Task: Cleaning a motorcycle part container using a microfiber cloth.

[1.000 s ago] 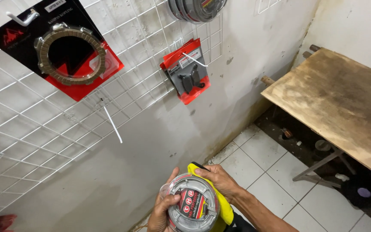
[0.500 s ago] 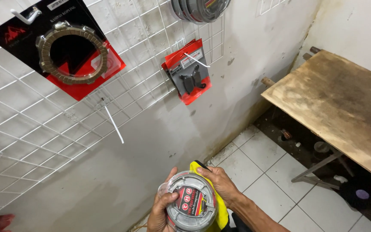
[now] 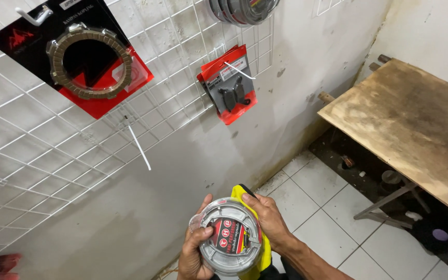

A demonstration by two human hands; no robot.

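Observation:
Both my hands hold a round clear-plastic pack of grey brake shoes with a red and black label, low in the head view. My left hand grips its left rim, thumb on the front. My right hand wraps the right side and also presses a yellow cloth behind the pack. The pack sits below a white wire grid mounted on the wall.
On the grid hang a red-black card with a clutch friction ring, a small red brake-pad pack, round packs at the top and an empty white hook. A stained plywood table stands right, over white floor tiles.
The pack and both hands have risen slightly in view and the pack is tilted a little more toward me. The view has shifted slightly.

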